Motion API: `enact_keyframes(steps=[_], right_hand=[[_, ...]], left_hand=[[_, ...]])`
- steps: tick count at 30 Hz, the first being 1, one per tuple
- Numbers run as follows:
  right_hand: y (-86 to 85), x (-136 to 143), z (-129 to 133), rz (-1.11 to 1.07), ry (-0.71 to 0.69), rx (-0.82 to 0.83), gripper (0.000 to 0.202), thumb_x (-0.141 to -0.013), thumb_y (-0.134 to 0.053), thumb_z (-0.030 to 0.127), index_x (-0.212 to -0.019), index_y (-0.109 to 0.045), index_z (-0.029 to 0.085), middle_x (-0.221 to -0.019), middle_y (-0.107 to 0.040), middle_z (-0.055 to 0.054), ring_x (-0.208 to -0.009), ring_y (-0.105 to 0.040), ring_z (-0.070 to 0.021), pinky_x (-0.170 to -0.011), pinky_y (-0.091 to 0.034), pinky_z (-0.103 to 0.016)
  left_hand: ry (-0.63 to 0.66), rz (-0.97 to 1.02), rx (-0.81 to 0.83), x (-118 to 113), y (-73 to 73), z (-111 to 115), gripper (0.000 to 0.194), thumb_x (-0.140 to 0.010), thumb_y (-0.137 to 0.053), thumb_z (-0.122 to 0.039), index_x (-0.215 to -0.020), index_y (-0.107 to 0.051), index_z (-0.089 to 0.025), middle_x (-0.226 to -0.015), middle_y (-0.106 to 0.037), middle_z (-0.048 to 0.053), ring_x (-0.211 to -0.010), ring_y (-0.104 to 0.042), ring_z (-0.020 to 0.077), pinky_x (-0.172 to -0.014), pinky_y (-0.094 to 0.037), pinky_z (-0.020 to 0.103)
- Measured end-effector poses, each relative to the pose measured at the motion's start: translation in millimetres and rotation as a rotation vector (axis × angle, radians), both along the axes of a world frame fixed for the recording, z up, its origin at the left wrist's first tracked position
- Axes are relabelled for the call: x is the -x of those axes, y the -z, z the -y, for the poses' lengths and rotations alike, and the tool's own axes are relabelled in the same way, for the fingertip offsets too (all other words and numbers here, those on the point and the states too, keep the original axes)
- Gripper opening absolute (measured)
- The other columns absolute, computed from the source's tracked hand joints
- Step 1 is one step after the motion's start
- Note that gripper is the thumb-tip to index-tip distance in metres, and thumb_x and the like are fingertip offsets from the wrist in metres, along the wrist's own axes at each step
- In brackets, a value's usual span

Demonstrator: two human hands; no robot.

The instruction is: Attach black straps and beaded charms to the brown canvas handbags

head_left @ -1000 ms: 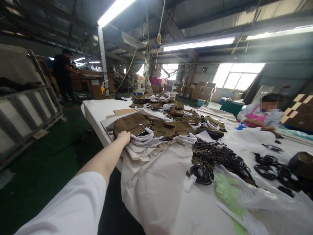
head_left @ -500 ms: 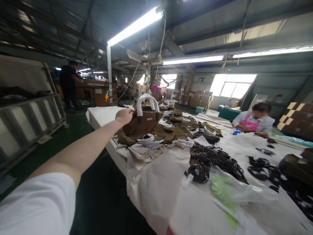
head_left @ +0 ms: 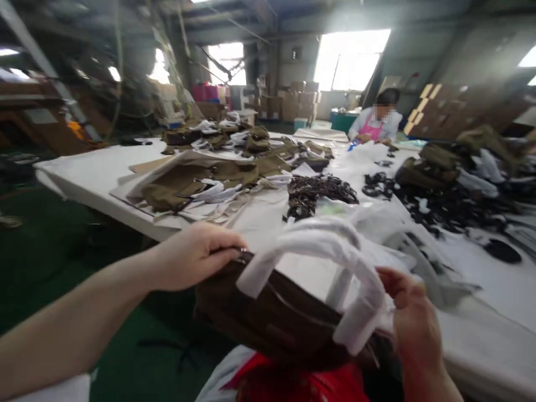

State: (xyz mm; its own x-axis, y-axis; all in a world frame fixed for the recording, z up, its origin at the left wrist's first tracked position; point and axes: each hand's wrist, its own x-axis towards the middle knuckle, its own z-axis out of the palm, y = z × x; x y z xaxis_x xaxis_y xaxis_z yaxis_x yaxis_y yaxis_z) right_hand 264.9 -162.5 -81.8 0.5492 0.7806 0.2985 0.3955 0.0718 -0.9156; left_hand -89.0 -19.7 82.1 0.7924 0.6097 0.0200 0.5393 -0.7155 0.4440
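Note:
A dark brown handbag with handles wrapped in white is held up in front of my body, above my lap. My left hand pinches its upper left corner, by the end of a metal zipper. On the other side, my right hand is closed with curled fingers at the bag's right end, beside the wrapped handle. Motion blur softens that grip. The bag's underside and far side are hidden.
A white-covered table bears olive-brown bags, a heap of dark straps and clear plastic sheeting. More bags and black parts lie at right. Across the table sits a person in a pink apron.
My left hand has drawn the brown handbag off the pile toward my body. My right hand has come into view at its right end. The view has turned right and down.

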Motion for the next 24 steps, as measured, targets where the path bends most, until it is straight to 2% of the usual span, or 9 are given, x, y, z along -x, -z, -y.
enact_keyframes(steps=[3, 6, 10, 13, 15, 16, 19, 21, 24], right_hand=[[-13.4, 17, 22, -0.055, -0.202, 0.228, 0.048, -0.094, -0.039, 0.054, -0.113, -0.064, 0.017, -0.103, -0.07, -0.01, -0.095, -0.065, -0.025, -0.083, -0.051, -0.036], [-6.9, 33, 34, -0.067, -0.259, 0.352, 0.042, -0.094, -0.044, 0.049, -0.115, -0.061, 0.017, -0.105, -0.071, -0.011, -0.092, -0.066, -0.0234, -0.082, -0.052, -0.034], [8.4, 39, 45, 0.188, -0.084, 0.529, 0.05, -0.081, -0.063, 0.052, -0.115, -0.06, 0.016, -0.1, -0.07, -0.011, -0.087, -0.066, -0.0235, -0.07, -0.051, -0.031], [5.1, 44, 50, 0.476, -0.079, 0.816, 0.044, -0.081, -0.058, 0.062, -0.072, -0.067, 0.019, -0.07, -0.068, -0.007, -0.065, -0.063, -0.0224, -0.061, -0.046, -0.033], [-1.7, 52, 49, 0.575, -0.209, 0.907, 0.055, -0.087, -0.049, 0.063, -0.054, -0.061, 0.02, -0.057, -0.063, -0.005, -0.056, -0.06, -0.0203, -0.059, -0.044, -0.034], [-4.7, 57, 48, 0.589, -0.291, 0.879, 0.054, -0.088, -0.048, 0.06, -0.055, -0.063, 0.02, -0.06, -0.064, -0.005, -0.059, -0.061, -0.0201, -0.062, -0.045, -0.034], [-8.3, 77, 39, 0.555, -0.518, 0.661, 0.03, -0.092, -0.053, 0.044, -0.09, -0.071, 0.02, -0.095, -0.072, -0.007, -0.089, -0.065, -0.0213, -0.084, -0.047, -0.033], [-8.2, 91, 32, 0.478, -0.726, 0.565, 0.029, -0.096, -0.048, 0.034, -0.113, -0.065, 0.019, -0.114, -0.068, -0.008, -0.106, -0.061, -0.0204, -0.096, -0.043, -0.033], [-12.5, 106, 25, 0.382, -1.072, 0.504, 0.03, -0.099, -0.039, 0.029, -0.117, -0.061, 0.019, -0.119, -0.066, -0.008, -0.111, -0.058, -0.0195, -0.1, -0.042, -0.033]], left_hand=[[0.098, -0.071, 0.117, -36, 54.1, 9, 0.031, -0.095, -0.04, -0.029, -0.099, -0.07, -0.021, -0.09, -0.074, 0.002, -0.082, -0.066, 0.0161, -0.073, -0.042, 0.021], [0.153, -0.233, 0.182, -64, 93.6, 2, 0.03, -0.092, -0.041, -0.028, -0.094, -0.07, -0.022, -0.089, -0.073, 0.004, -0.082, -0.066, 0.0192, -0.071, -0.043, 0.025], [0.332, -0.406, 0.26, -89, 125.7, -4, 0.02, -0.077, -0.058, -0.028, -0.092, -0.07, -0.022, -0.089, -0.072, 0.005, -0.077, -0.065, 0.0212, -0.064, -0.043, 0.026], [0.345, -0.441, 0.218, -100, 140.0, 3, 0.024, -0.07, -0.066, -0.033, -0.091, -0.071, -0.021, -0.087, -0.073, 0.008, -0.077, -0.065, 0.0247, -0.064, -0.043, 0.028], [0.319, -0.393, 0.29, -105, 147.7, 7, 0.022, -0.076, -0.061, -0.036, -0.087, -0.073, -0.021, -0.084, -0.074, 0.007, -0.075, -0.066, 0.0244, -0.065, -0.043, 0.029], [0.303, -0.347, 0.37, -106, 151.4, 8, 0.023, -0.079, -0.058, -0.037, -0.086, -0.074, -0.022, -0.082, -0.075, 0.006, -0.073, -0.066, 0.0232, -0.065, -0.043, 0.028], [0.219, -0.131, 0.651, -108, 163.7, 6, 0.028, -0.083, -0.055, -0.038, -0.088, -0.075, -0.02, -0.083, -0.075, 0.002, -0.076, -0.066, 0.0209, -0.067, -0.045, 0.025], [0.117, 0.05, 0.818, -109, 173.0, 3, 0.029, -0.081, -0.059, -0.04, -0.091, -0.075, -0.018, -0.086, -0.075, 0.002, -0.08, -0.066, 0.0209, -0.072, -0.047, 0.026], [-0.105, 0.335, 1.071, -112, 185.7, 0, 0.034, -0.072, -0.071, -0.041, -0.09, -0.075, -0.013, -0.084, -0.075, 0.005, -0.08, -0.067, 0.0217, -0.078, -0.049, 0.03]])
